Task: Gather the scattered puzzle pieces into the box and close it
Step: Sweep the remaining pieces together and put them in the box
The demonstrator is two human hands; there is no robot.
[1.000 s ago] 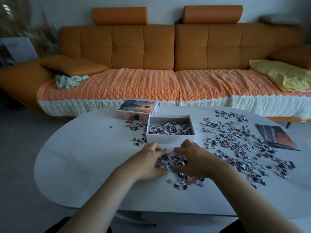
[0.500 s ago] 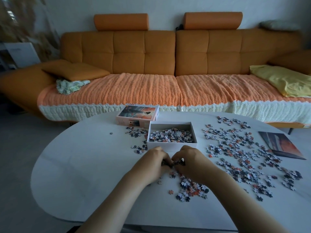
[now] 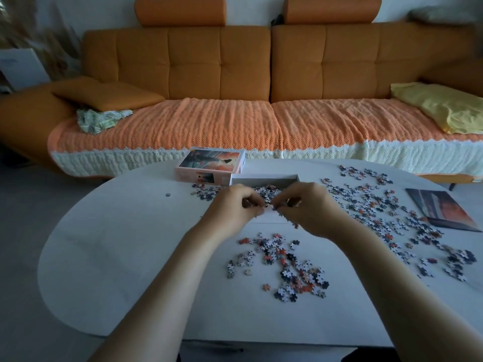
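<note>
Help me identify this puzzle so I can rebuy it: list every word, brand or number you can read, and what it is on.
Nothing is legible.
box lid: picture only; marks on its side wall too blurred to read.
white board at far left: faint lines, too blurred.
picture sheet: no words visible.

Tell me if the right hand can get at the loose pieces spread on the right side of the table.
Probably yes, once it empties. The right hand holds a handful of pieces over the box, and the spread of pieces lies just beside it on the table, with nothing between.
</note>
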